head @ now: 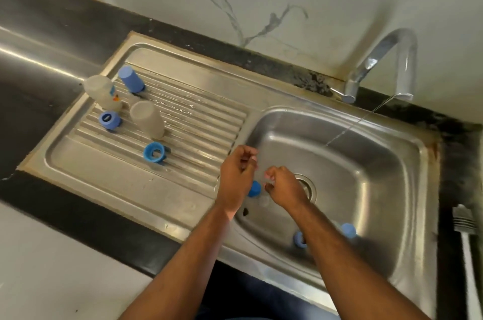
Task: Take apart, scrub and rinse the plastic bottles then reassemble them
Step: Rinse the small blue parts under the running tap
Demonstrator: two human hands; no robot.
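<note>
Over the left edge of the sink basin point(392, 189), both hands meet around a clear plastic bottle point(261, 176) with a blue cap point(254, 188) at its lower end; the bottle's body is transparent and blurred, so its outline is hard to trace. The left hand point(236, 176) has its fingers curled about the upper part of the bottle. The right hand point(283, 187) is curled at the bottle's side, thumb and fingertips pinching toward it; exact contact cannot be told. In the basin near its front wall lie a blue ring-shaped part point(299, 239), partly hidden behind the right forearm, and a blue cap-like part point(348, 230) just right of that forearm. On the ribbed drainboard point(203, 115) at the left of the sink: a clear bottle body point(103, 92) with a small coloured label near the far left corner, a blue cup point(131, 79) inverted just beyond it, a translucent cup point(147, 119) inverted toward the middle, a blue lid point(109, 120) with a slot near the left edge, and a blue collar ring point(155, 152) toward the front. The faucet point(386, 63) arches from the back right corner of the sink; a thin stream of water point(352, 126) runs from its spout into the basin. A dark countertop point(65, 32) surrounds the sink.
</note>
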